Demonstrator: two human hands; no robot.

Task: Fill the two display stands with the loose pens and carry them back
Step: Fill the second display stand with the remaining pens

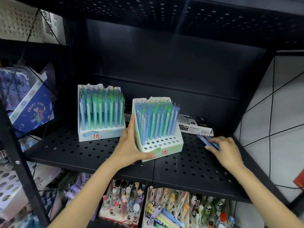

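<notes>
Standing on the black perforated shelf (82, 148) are 2 white display stands. The left stand (100, 112) is packed with blue and green pens and sits toward the back. The right stand (158, 127) is nearer the front edge, turned at an angle, with its front rows of holes unfilled. It is gripped at its left side by the left hand (131, 145), the thumb laid along the front base and the fingers curled up the side wall. A blurred bundle of loose blue pens (208, 141) lies on the shelf right of that stand, touched by the right hand (225, 150); whether the fingers grasp them cannot be told. A black-and-white box (195, 125) lies behind.
</notes>
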